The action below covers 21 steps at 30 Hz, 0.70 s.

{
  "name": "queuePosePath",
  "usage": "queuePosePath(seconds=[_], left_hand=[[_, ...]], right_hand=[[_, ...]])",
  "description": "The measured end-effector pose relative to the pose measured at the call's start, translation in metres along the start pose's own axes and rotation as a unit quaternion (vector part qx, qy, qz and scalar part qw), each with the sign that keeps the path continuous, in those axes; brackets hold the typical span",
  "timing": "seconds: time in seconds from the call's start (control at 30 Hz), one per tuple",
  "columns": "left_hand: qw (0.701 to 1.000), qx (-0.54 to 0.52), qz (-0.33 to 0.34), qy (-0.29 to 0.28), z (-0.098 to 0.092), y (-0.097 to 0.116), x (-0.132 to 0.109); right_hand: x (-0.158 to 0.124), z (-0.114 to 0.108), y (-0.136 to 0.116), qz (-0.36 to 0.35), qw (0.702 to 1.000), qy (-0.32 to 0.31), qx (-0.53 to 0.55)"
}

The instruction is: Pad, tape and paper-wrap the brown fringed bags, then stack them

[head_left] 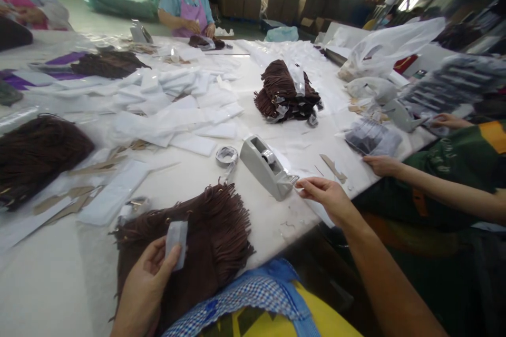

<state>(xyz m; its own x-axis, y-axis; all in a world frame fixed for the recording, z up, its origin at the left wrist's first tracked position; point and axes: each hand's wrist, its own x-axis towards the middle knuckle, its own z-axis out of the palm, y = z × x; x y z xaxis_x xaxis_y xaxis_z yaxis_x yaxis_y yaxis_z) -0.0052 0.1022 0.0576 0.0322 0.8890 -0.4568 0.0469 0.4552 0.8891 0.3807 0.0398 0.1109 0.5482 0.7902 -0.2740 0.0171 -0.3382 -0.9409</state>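
A dark brown fringed bag [197, 242] lies at the table's near edge, in front of my body. Over it, my left hand [152, 271] pinches a small white wrapped strip [176, 239] between thumb and fingers. To the right stands a grey tape dispenser [265, 168]. At its cutting end, my right hand [322, 192] is closed, with thumb and fingertips pinching the end of the clear tape [293, 180]. A strap end wrapped in clear film [226, 157] rests between the bag and the dispenser.
White foam sheets [177, 116] and brown paper strips [75, 202] cover the left of the table. A stack of brown fringed bags [282, 92] sits beyond the dispenser. At right, a co-worker's arms [419, 174] reach over a wrapped item. Other people work at the far side.
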Motion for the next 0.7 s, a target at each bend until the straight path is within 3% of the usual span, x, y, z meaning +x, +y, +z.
queuePosePath(seconds=[0.1, 0.23, 0.33, 0.4, 0.53, 0.63, 0.7], left_hand=[[1.0, -0.013, -0.006, -0.005, -0.001, -0.002, 0.002], [1.0, -0.022, 0.0, -0.02, -0.004, -0.006, 0.003], [0.999, -0.023, 0.019, -0.033, -0.003, -0.006, 0.0], [0.998, -0.022, 0.039, -0.036, -0.001, -0.006, -0.002], [0.997, -0.025, 0.07, -0.038, 0.002, -0.006, -0.005], [0.995, -0.035, 0.085, -0.045, 0.002, -0.005, -0.007], [0.993, -0.046, 0.099, -0.05, 0.001, -0.005, -0.006]], right_hand=[[0.005, 0.0, 0.017, 0.019, 1.0, 0.008, -0.02], [0.009, 0.002, 0.033, -0.003, 0.987, 0.05, -0.153], [-0.004, 0.023, 0.033, -0.011, 0.982, -0.009, -0.19], [-0.02, 0.052, 0.027, -0.04, 0.98, -0.1, -0.17], [-0.051, 0.132, 0.008, -0.085, 0.951, -0.287, -0.076], [-0.062, 0.186, -0.002, -0.107, 0.916, -0.386, -0.015], [-0.063, 0.21, -0.004, -0.121, 0.899, -0.422, -0.008]])
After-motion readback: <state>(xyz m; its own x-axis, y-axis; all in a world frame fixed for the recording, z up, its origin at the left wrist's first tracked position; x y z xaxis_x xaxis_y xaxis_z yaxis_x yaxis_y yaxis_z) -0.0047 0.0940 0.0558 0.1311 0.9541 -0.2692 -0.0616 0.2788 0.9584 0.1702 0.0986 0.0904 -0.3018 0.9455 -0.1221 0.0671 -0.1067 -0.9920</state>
